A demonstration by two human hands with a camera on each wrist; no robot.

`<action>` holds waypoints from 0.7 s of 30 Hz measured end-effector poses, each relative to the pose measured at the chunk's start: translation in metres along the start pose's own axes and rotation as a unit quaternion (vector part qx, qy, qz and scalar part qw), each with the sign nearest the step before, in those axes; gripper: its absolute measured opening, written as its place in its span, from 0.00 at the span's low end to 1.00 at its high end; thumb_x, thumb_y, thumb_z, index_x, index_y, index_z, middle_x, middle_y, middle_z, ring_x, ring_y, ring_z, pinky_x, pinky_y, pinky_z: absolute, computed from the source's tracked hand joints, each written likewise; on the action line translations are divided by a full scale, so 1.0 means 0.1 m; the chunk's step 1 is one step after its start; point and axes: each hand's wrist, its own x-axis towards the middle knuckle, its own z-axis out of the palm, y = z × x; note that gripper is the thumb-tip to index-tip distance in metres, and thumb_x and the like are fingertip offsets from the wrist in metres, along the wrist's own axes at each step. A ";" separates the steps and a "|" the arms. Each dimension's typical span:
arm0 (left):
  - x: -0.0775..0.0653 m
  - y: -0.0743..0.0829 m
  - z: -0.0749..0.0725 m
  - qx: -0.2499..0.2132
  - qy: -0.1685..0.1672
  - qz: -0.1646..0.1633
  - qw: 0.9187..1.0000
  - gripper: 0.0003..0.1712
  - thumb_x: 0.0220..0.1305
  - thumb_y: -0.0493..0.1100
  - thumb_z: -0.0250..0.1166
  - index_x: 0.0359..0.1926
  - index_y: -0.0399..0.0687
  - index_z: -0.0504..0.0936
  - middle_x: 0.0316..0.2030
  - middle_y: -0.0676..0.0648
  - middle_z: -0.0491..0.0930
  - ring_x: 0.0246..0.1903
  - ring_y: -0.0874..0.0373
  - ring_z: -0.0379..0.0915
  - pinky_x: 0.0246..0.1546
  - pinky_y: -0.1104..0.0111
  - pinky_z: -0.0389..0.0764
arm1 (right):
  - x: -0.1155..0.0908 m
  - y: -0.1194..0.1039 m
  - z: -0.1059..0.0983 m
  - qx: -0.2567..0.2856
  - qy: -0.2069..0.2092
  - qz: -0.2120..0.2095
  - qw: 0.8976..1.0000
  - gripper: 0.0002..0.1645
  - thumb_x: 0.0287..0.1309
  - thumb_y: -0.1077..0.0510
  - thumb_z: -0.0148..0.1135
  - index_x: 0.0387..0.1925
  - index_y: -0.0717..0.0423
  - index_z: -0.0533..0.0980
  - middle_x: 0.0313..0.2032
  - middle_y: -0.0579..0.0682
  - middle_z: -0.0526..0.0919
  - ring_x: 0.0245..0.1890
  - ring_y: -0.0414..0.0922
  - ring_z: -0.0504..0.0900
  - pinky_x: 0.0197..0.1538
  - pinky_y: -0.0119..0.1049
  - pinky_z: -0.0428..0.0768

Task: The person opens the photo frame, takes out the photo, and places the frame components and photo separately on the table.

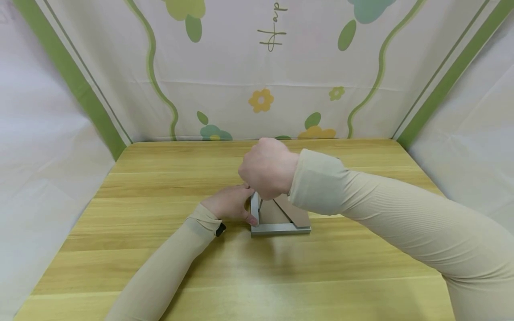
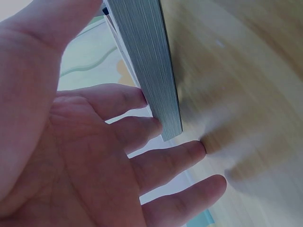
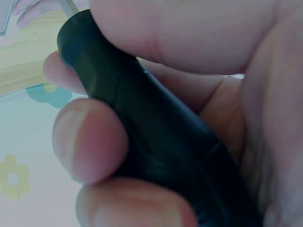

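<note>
In the head view a picture frame (image 1: 277, 228) lies back side up on the table, with grey edges and a brown backing board (image 1: 268, 215). My left hand (image 1: 230, 203) holds the frame's left side, the thumb near its front corner. In the left wrist view two of its fingertips touch the end of the grey edge (image 2: 147, 61), while the other two fingers extend past it. My right hand (image 1: 267, 167) grips a screwdriver by its dark handle (image 3: 156, 127). The screwdriver's thin shaft (image 1: 260, 205) points down to the inner left edge; its tip is too small to make out.
A slanted brown piece (image 1: 293, 213) lies over the right part of the frame's back. The wooden table (image 1: 152, 200) extends around it. A flower-patterned cloth (image 1: 225, 67) hangs behind the table, with pale cloth (image 1: 48, 147) at the sides.
</note>
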 end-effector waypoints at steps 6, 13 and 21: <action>-0.01 0.01 -0.01 -0.002 -0.005 -0.008 1.000 0.70 0.48 0.60 0.78 0.80 0.55 0.42 0.76 0.47 0.50 0.63 0.49 0.68 0.63 0.60 0.68 | -0.01 0.02 0.01 0.001 -0.004 0.002 1.000 0.04 0.52 0.59 0.60 0.27 0.46 0.79 0.17 0.40 0.68 0.19 0.38 0.66 0.25 0.35 0.75; -0.01 0.01 0.00 0.000 -0.012 -0.010 1.000 0.71 0.48 0.62 0.77 0.79 0.49 0.40 0.77 0.46 0.40 0.69 0.47 0.59 0.66 0.60 0.65 | -0.06 0.06 0.05 0.020 0.002 0.001 1.000 0.05 0.51 0.61 0.61 0.25 0.46 0.78 0.18 0.41 0.68 0.19 0.39 0.65 0.26 0.35 0.75; -0.01 0.03 -0.01 0.029 -0.027 -0.030 0.999 0.68 0.48 0.65 0.75 0.77 0.38 0.48 0.76 0.35 0.39 0.73 0.45 0.47 0.70 0.58 0.57 | -0.17 0.18 0.18 0.056 0.016 0.007 0.998 0.12 0.51 0.61 0.64 0.18 0.47 0.74 0.17 0.41 0.67 0.18 0.40 0.64 0.23 0.36 0.73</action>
